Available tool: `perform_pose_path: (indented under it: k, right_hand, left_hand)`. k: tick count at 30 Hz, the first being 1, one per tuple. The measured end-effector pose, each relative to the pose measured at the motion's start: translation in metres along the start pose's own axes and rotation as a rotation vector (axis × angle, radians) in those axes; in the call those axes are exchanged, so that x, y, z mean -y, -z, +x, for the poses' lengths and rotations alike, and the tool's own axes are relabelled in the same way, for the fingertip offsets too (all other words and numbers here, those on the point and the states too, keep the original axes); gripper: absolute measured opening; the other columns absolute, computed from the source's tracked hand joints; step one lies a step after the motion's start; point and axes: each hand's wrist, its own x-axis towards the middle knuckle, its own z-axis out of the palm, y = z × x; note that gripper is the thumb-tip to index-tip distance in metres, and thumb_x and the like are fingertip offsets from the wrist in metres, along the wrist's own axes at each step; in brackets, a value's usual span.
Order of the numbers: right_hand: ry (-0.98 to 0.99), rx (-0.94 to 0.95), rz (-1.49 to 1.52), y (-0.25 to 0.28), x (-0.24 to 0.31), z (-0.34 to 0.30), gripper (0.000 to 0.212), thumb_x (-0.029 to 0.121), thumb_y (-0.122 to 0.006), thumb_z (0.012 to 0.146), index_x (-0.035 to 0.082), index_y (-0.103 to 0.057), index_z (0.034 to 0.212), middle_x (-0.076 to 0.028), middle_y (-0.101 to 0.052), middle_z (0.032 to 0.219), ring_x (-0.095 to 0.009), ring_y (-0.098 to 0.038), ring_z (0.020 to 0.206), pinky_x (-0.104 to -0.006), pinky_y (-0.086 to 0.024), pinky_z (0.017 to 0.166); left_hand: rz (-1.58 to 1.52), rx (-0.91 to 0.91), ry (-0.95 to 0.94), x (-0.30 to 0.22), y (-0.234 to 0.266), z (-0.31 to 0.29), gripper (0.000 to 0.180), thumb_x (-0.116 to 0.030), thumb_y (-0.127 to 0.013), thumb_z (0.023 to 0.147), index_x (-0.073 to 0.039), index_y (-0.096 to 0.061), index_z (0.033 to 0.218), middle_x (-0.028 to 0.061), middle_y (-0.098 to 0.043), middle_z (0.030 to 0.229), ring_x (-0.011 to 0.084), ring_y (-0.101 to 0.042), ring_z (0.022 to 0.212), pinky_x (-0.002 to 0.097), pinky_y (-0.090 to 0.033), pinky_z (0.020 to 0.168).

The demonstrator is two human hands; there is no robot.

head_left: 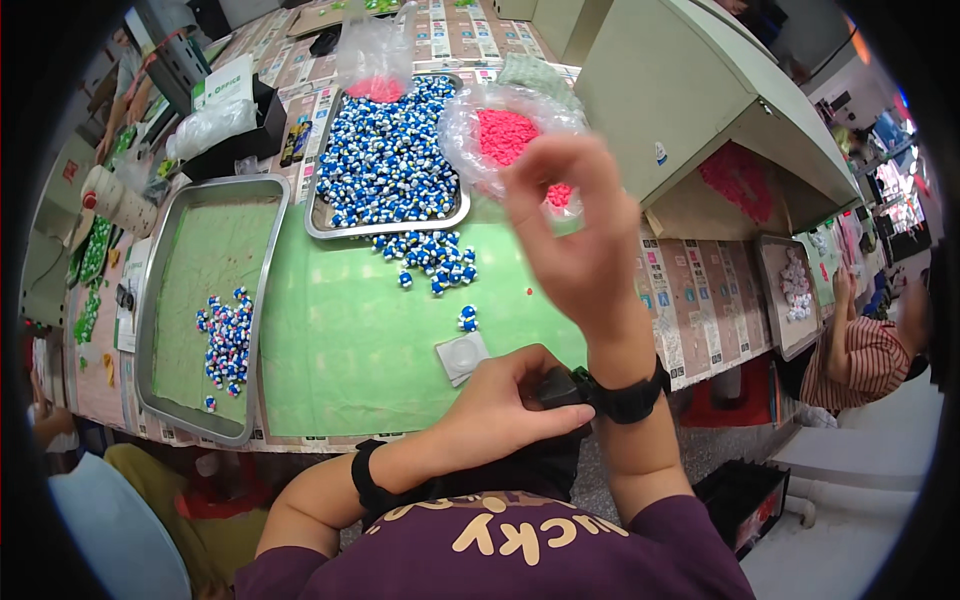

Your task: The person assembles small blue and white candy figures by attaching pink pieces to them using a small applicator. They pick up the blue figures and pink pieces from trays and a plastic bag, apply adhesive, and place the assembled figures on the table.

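My right hand (585, 235) is raised over the green mat (340, 350), blurred, its thumb and finger curled into a ring with nothing seen inside. A black strap (632, 400) circles that wrist. On its inner side sits a small black box-shaped device (562, 390), which my left hand (505, 395) grips between thumb and fingers. Just beyond the left hand lies a pale square block with a round recess (461, 357). One small blue-and-white piece (468, 318) stands by it, and a loose heap of similar pieces (435, 260) lies farther off.
A metal tray (465, 212) full of blue-and-white pieces stands at the back. Another metal tray (252, 385) at left holds a small pile. Clear bags (455, 130) contain pink bits. A beige box-shaped hood (660, 90) rises at right. A person in a striped shirt (868, 355) sits beyond.
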Motion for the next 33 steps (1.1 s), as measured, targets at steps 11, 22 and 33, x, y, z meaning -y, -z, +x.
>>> perform_pose_path:
  k: [11,22,33]
  right_hand:
    - [-0.379,-0.488,0.432,0.032,0.003,0.003,0.014,0.0,-0.056,0.095,0.003,-0.047,0.105,-0.005,-0.057,0.087,-0.009,-0.052,0.074,-0.0214,-0.044,0.069]
    - [-0.959,0.154,0.516,0.037,-0.052,-0.064,0.011,0.007,-0.061,0.093,0.004,-0.052,0.099,0.0,-0.059,0.086,-0.008,-0.057,0.077,-0.0227,-0.045,0.068]
    - [-0.915,0.462,0.097,0.028,-0.049,-0.096,0.012,-0.001,-0.063,0.084,0.002,-0.053,0.09,-0.004,-0.057,0.079,-0.012,-0.056,0.073,-0.0273,-0.047,0.067]
  left_hand:
    - [0.326,0.152,-0.14,-0.013,-0.008,-0.004,0.054,-0.039,-0.076,0.082,0.003,-0.056,0.109,0.0144,-0.067,0.086,0.0253,-0.068,0.079,0.0336,-0.054,0.072]
    - [0.742,-0.56,-0.228,-0.034,0.137,-0.008,0.02,-0.007,-0.069,0.087,-0.002,-0.063,0.105,0.0044,-0.064,0.102,0.013,-0.063,0.086,0.0268,-0.052,0.074]
    - [1.028,-0.451,-0.103,-0.012,0.151,0.029,0.027,-0.009,-0.078,0.075,0.0,-0.063,0.095,0.0085,-0.06,0.091,0.0141,-0.057,0.069,0.0285,-0.049,0.064]
